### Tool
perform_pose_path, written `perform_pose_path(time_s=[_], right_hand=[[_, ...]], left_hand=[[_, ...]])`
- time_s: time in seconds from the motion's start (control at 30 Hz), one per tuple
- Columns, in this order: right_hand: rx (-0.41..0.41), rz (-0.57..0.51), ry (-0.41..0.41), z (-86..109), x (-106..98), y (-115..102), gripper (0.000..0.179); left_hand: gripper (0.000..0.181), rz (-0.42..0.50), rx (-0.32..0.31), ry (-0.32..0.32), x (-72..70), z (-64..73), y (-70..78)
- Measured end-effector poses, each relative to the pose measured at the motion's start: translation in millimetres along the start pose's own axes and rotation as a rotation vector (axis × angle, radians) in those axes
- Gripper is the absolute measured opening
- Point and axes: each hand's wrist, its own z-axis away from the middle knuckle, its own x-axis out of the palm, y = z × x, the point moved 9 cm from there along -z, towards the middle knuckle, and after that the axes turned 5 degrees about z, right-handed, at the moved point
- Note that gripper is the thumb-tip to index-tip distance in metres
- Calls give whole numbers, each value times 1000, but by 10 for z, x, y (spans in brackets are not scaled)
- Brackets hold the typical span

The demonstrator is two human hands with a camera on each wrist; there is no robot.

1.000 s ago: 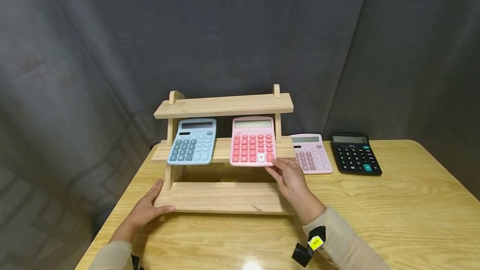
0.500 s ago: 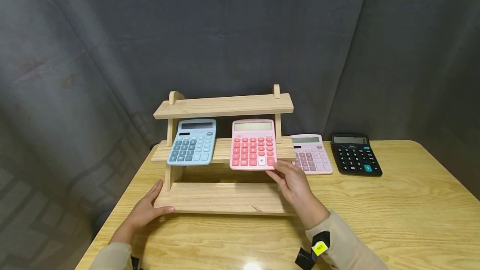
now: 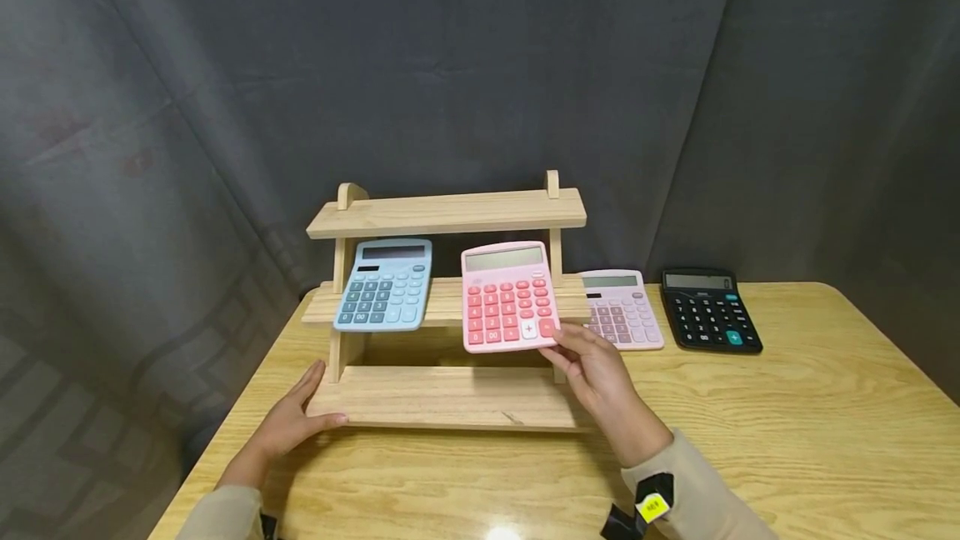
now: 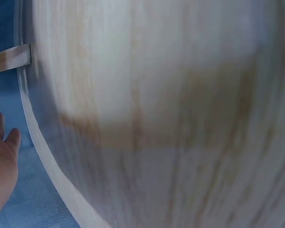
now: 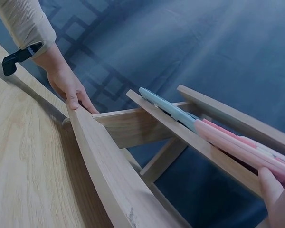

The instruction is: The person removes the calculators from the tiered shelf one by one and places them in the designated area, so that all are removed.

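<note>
My right hand (image 3: 600,373) pinches a pink calculator (image 3: 510,298) by its lower right corner. The calculator leans slightly anticlockwise in front of the middle tier of a three-tier wooden display rack (image 3: 450,397), its lower edge below that board. At the rack's bottom left corner, my left hand (image 3: 288,417) grips the board's end, thumb along the front edge and fingers at the side. A blue calculator (image 3: 385,286) leans on the middle tier at the left. From the right wrist view, the pink calculator (image 5: 242,147) appears edge-on, beside my right thumb (image 5: 270,186).
Right of the rack, a lilac calculator (image 3: 626,315) lies on the wooden table (image 3: 810,407), partly hidden by the rack. Beside it is a black calculator (image 3: 711,311). A dark grey curtain (image 3: 465,65) hangs close behind the table.
My right hand has drawn the pink calculator down and slightly right, tilting it from straight to slightly anticlockwise. My left hand, the rack and the blue calculator stay in place.
</note>
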Motion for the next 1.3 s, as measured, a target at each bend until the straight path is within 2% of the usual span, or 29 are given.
perform_pose_path(time_s=[0.33, 0.67, 1.0, 1.3], right_hand=[[14, -30, -31, 90, -113, -64, 26], [24, -91, -14, 173, -232, -150, 33], [7, -95, -48, 255, -307, -249, 23], [-7, -60, -30, 314, -420, -309, 22]], left_hand=[[98, -11, 3, 1, -11, 11, 11], [97, -14, -9, -3, -14, 17, 11], [97, -8, -5, -5, 6, 5, -5], [98, -23, 1, 9, -7, 2, 6]])
